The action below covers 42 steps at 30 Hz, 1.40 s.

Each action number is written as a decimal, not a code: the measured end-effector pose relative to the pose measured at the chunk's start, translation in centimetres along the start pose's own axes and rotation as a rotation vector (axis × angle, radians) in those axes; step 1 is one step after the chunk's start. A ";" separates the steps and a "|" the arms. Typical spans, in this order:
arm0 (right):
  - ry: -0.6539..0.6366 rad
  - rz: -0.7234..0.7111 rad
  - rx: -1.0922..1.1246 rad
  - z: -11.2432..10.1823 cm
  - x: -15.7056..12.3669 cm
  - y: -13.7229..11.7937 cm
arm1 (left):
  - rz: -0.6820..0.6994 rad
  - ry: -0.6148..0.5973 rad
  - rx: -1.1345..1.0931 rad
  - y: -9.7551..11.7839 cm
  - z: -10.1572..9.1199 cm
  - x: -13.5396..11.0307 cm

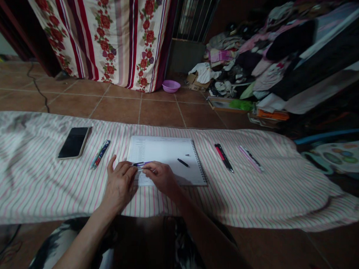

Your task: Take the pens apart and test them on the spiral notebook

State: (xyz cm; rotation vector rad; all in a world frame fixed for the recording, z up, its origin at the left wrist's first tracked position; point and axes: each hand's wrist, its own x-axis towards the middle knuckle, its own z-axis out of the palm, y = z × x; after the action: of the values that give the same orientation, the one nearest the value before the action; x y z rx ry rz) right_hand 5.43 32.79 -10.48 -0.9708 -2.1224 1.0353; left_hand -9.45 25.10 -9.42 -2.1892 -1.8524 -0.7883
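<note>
Above an open spiral notebook (168, 146), my two hands meet over a slim purple and dark pen piece (141, 164). My left hand (120, 181) pinches its dark end, with one outer finger raised. The fingertips of my right hand (161, 176) are closed at the other end. Just below the purple piece, a thin whitish stick runs between the fingers; the fingertips partly hide both. On the page, right of my right hand, lie a short black pen part (183, 162) and a tiny dark piece (187, 155).
On the striped cloth (243, 203) lie a phone (74, 143) and two pens (100, 154) at left. A red and black pen (224, 158) and pink and dark pens (251, 158) lie at right. Beyond are a purple basin (171, 86), a curtain (114, 38) and heaped clothes (253, 53).
</note>
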 end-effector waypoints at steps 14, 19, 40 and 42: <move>-0.015 -0.045 -0.022 0.1 0.1 -0.1 | 0.018 0.001 -0.031 0.1 0.3 -0.1; -0.018 -0.058 -0.052 0.1 0.0 -0.1 | 0.010 -0.024 -0.032 0.4 0.1 0.0; -0.020 -0.058 -0.058 0.0 0.0 -0.6 | 0.004 -0.060 -0.008 0.7 0.0 0.1; -0.020 -0.061 -0.067 0.0 0.0 -0.6 | 0.006 -0.054 -0.009 0.8 0.0 0.2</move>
State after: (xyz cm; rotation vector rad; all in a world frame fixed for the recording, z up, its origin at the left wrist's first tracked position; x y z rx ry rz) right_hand 5.19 32.51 -9.96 -0.9255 -2.2015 0.9529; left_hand -8.71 25.06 -9.16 -2.2426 -1.8691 -0.7454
